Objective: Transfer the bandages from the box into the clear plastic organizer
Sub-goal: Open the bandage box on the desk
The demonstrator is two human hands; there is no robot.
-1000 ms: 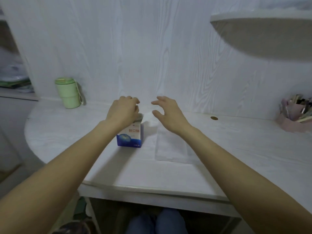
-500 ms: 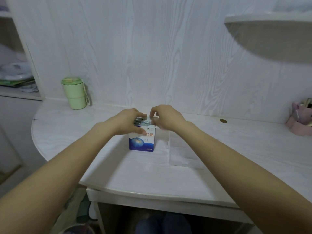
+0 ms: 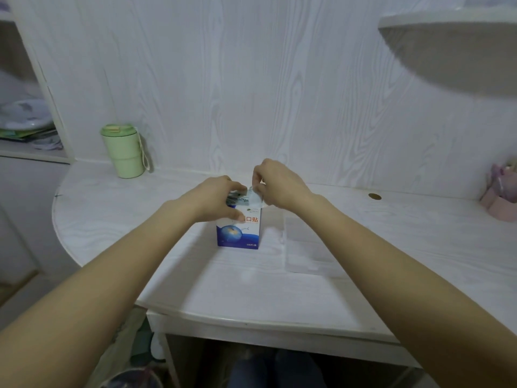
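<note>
The box (image 3: 238,231), white above and blue below with a globe graphic and orange characters on its front face, stood upright on the white wood-grain table (image 3: 251,298), near the middle of the tabletop and set back from the front edge. Its top flap (image 3: 256,198) was raised at the box's right upper edge. Printed material, apparently the bandages (image 3: 236,198), was visible at the open top, though individual pieces could not be distinguished.

The left hand (image 3: 216,201) gripped the box at its upper left, fingers curled over the top edge and thumb pressed against the front face. The right hand (image 3: 279,186) was positioned at the upper right of the box, with thumb and forefinger pinching the raised flap; the remaining fingers were curled.

The clear plastic organizer (image 3: 310,247) lay on the table just to the right of the box, partly under the right forearm. Its walls were transparent and faint, so its compartments could not be made out.

A pale green lidded cup (image 3: 123,151) with a cord loop stood at the back left of the table, against the wall and well apart from the box. A small brass-coloured disc (image 3: 374,196) sat in the tabletop at the back right. A pink container (image 3: 500,203) stood at the far right edge. A curved white shelf (image 3: 447,21) projected from the wall at upper right.
</note>
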